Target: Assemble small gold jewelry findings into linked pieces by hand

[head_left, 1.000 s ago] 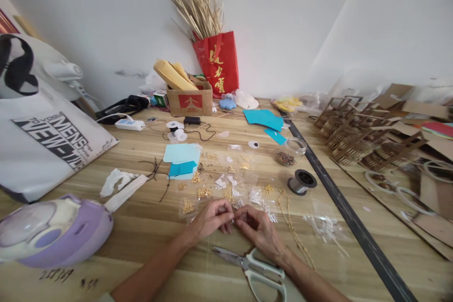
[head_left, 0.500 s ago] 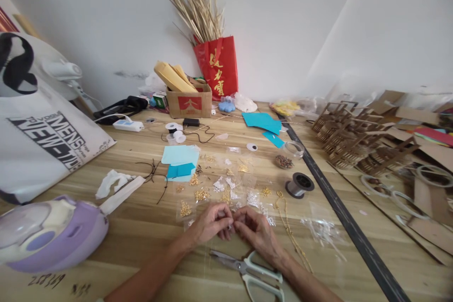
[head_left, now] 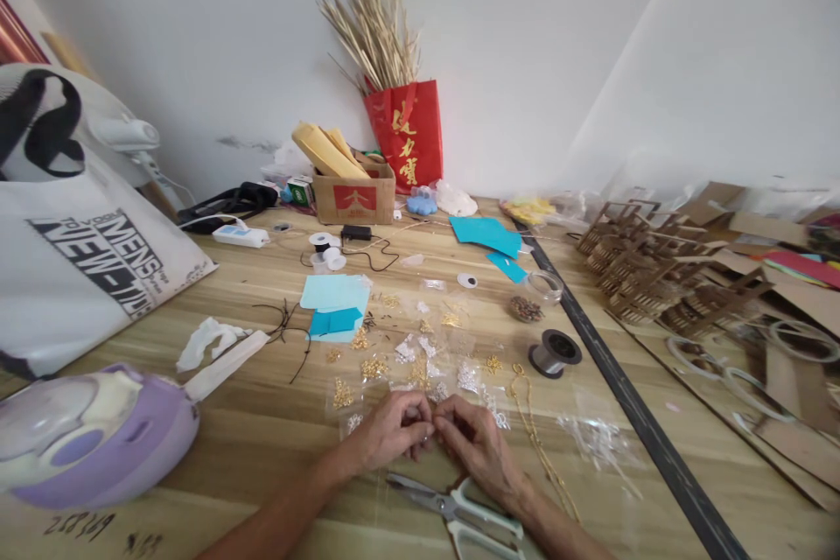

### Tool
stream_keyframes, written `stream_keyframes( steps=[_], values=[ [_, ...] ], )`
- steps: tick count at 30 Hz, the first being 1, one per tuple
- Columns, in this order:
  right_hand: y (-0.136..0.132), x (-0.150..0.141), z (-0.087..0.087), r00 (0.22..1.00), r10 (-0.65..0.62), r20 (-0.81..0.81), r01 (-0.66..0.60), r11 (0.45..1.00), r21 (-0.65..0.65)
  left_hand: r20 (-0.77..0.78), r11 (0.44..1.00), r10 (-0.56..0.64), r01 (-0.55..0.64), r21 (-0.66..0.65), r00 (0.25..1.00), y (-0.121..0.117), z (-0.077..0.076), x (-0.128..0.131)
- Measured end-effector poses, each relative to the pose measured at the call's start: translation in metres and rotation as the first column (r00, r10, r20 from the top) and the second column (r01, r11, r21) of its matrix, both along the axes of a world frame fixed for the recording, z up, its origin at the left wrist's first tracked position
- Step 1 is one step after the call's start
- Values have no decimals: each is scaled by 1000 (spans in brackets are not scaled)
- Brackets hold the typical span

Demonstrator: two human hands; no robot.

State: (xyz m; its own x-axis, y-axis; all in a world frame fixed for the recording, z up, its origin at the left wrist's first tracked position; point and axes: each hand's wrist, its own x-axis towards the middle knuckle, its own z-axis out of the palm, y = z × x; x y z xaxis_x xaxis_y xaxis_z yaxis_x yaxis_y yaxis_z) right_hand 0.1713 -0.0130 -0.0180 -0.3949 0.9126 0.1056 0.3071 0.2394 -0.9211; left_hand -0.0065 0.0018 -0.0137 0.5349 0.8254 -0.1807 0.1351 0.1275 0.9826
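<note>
My left hand and my right hand meet fingertip to fingertip above the wooden table. Both are closed in a pinch; a tiny shiny bit shows at the left fingertips, too small to name. Just beyond the fingers lie small clear bags of gold beads and silver beads. Scissors with pale handles lie below my hands, the blades partly apart and pointing left. A gold chain trails along the table to the right of my right hand.
A spool of grey wire and a clear jar of brown beads stand at the right. Blue paper sheets lie left of the bags. A purple and cream appliance sits at the left. Wooden baskets crowd the right side.
Both hands keep their pinch at nearly the same spot, with only slight finger shifts. The whole view has tilted a little, so things at the back appear lower.
</note>
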Motion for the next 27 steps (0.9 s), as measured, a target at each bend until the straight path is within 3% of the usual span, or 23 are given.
stream_keyframes(
  steps=[13, 21, 27],
  values=[
    [-5, -1, 10, 997, 49, 53, -55, 993, 107, -5, 999, 27, -27, 20, 1000, -2, -5, 2],
    [-3, 0, 6, 998, 5, 68, -12, 995, 104, -152, 949, 125, -74, 307, 980, -1, 0, 1],
    [-4, 1, 6, 999, 15, 48, -20, 996, 92, -155, 936, 134, -74, 344, 979, 1, 0, 0]
  ],
)
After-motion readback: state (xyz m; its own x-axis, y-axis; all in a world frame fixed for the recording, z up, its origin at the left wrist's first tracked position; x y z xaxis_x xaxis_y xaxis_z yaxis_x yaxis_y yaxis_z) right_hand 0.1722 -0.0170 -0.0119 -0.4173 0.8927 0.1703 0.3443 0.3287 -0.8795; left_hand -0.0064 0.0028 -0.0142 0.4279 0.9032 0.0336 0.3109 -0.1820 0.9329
